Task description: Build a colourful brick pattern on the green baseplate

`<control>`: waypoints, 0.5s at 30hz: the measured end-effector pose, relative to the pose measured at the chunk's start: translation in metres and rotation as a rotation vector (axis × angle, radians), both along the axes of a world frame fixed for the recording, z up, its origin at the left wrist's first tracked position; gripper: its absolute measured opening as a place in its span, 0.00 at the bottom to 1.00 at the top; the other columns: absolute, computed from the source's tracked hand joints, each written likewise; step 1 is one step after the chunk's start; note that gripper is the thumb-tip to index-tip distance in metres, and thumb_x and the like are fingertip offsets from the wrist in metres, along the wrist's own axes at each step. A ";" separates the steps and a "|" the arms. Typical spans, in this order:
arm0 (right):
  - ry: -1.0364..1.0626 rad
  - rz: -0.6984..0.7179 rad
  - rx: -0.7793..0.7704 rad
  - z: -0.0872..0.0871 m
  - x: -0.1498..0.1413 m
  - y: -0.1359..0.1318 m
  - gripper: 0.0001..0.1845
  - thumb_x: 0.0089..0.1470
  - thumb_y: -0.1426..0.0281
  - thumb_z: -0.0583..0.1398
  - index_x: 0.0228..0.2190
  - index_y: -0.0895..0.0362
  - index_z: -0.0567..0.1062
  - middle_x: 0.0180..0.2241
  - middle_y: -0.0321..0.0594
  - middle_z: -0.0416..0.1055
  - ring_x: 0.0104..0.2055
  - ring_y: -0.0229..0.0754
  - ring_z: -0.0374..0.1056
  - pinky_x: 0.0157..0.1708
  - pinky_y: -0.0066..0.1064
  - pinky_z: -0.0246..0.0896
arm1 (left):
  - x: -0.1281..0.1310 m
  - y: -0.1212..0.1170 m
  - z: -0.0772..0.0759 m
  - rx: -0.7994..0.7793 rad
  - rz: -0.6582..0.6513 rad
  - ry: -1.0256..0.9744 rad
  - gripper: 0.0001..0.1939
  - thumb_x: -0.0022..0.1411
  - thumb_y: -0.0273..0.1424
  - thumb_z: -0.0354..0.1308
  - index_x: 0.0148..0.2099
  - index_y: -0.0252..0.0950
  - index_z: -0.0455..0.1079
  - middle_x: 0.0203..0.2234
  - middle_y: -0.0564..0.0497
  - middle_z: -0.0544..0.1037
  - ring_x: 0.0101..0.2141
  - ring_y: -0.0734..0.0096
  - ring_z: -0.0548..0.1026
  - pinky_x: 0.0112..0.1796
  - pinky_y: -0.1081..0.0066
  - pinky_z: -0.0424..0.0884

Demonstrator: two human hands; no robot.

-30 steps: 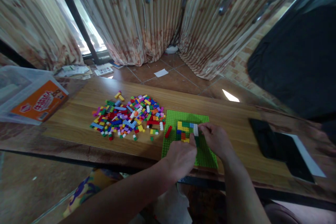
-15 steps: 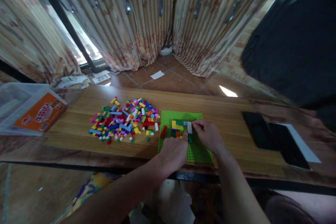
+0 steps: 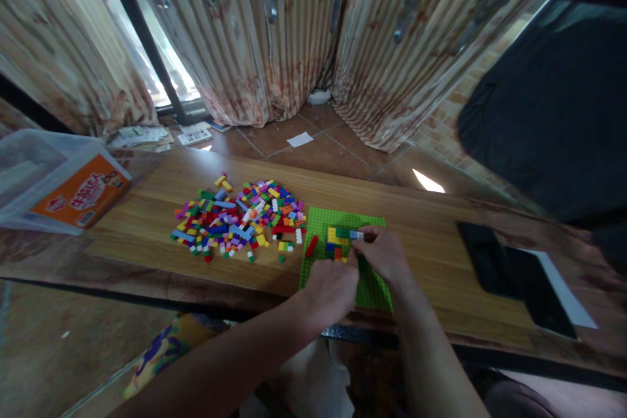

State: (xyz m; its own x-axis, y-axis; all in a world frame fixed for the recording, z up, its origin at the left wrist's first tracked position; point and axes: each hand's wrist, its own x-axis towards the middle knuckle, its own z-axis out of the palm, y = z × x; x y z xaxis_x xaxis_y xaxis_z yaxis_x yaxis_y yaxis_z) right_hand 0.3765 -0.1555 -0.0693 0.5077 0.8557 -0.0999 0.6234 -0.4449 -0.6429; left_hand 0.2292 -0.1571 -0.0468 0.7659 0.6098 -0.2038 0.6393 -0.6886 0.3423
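A green studded baseplate (image 3: 375, 297) lies near the table's front edge. On it stands a small build of yellow, green, blue and orange toy bricks (image 3: 337, 240), with a loose-looking red brick (image 3: 311, 246) to its left. My left hand (image 3: 333, 284) rests over the front of the build, its index finger reaching to the bricks and the other fingers curled; anything under them is hidden. From the right, my right hand (image 3: 385, 251) has its fingertips closed at the build's right end, by a pale brick (image 3: 360, 235). It covers the bricks there.
A wide heap of mixed toy bricks (image 3: 240, 219) spreads left of the baseplate on the wooden table (image 3: 147, 235). A clear plastic box (image 3: 29, 176) with an orange label stands at the far left. Two dark flat objects (image 3: 484, 258) and a white sheet (image 3: 568, 290) lie at the right.
The view has shifted and tilted slightly. My right hand has moved left over the build's right end, now covering the grey and dark green bricks. My left hand stays on the build's front.
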 end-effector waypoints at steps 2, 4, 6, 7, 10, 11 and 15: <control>0.011 -0.018 -0.010 -0.001 0.001 0.001 0.14 0.42 0.70 0.62 0.34 0.59 0.78 0.29 0.41 0.77 0.31 0.43 0.73 0.33 0.32 0.65 | 0.000 0.000 -0.001 -0.004 0.005 -0.008 0.31 0.58 0.24 0.52 0.64 0.24 0.52 0.30 0.39 0.80 0.34 0.52 0.80 0.33 0.60 0.75; 0.002 -0.028 -0.014 -0.003 0.002 0.002 0.14 0.41 0.70 0.62 0.34 0.59 0.78 0.29 0.41 0.77 0.31 0.42 0.73 0.32 0.31 0.65 | 0.000 0.000 -0.002 0.000 0.016 -0.014 0.30 0.59 0.24 0.51 0.63 0.25 0.53 0.30 0.39 0.80 0.34 0.54 0.80 0.33 0.62 0.75; -0.009 -0.022 -0.027 -0.004 0.002 0.003 0.15 0.41 0.71 0.62 0.35 0.60 0.78 0.29 0.42 0.77 0.31 0.42 0.73 0.32 0.31 0.65 | 0.001 -0.001 -0.004 0.000 0.023 -0.020 0.29 0.59 0.24 0.51 0.63 0.25 0.54 0.29 0.40 0.80 0.34 0.54 0.80 0.33 0.62 0.75; -0.010 -0.016 -0.039 -0.005 0.002 0.004 0.15 0.41 0.71 0.62 0.35 0.60 0.78 0.29 0.42 0.77 0.31 0.42 0.73 0.32 0.31 0.64 | 0.001 -0.001 -0.004 -0.004 0.026 -0.022 0.29 0.59 0.24 0.51 0.62 0.25 0.55 0.29 0.40 0.79 0.34 0.53 0.80 0.33 0.61 0.75; -0.016 -0.003 -0.063 -0.005 0.001 0.007 0.14 0.41 0.73 0.61 0.34 0.60 0.79 0.29 0.43 0.77 0.31 0.43 0.72 0.33 0.31 0.64 | 0.002 -0.001 -0.006 -0.002 0.030 -0.028 0.28 0.59 0.24 0.50 0.62 0.25 0.56 0.28 0.40 0.79 0.34 0.52 0.80 0.33 0.60 0.75; -0.020 -0.006 -0.063 -0.004 0.001 0.008 0.14 0.40 0.74 0.61 0.33 0.60 0.79 0.29 0.43 0.77 0.32 0.44 0.73 0.33 0.31 0.64 | 0.002 -0.001 -0.006 0.006 0.030 -0.031 0.28 0.59 0.24 0.50 0.62 0.25 0.56 0.28 0.40 0.79 0.34 0.52 0.80 0.33 0.60 0.75; -0.020 -0.026 -0.041 -0.001 -0.002 0.011 0.11 0.37 0.76 0.62 0.29 0.58 0.80 0.28 0.41 0.77 0.32 0.44 0.73 0.34 0.31 0.63 | -0.001 0.000 -0.004 0.034 0.023 -0.022 0.28 0.58 0.24 0.51 0.62 0.26 0.57 0.28 0.40 0.79 0.35 0.52 0.80 0.34 0.61 0.75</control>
State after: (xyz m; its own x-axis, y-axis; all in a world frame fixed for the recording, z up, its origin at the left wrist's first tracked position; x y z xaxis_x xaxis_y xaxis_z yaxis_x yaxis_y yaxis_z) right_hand 0.3746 -0.1443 -0.0698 0.5319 0.8377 -0.1240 0.6241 -0.4868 -0.6112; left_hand 0.2285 -0.1571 -0.0505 0.7559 0.6333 -0.1659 0.6474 -0.6854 0.3332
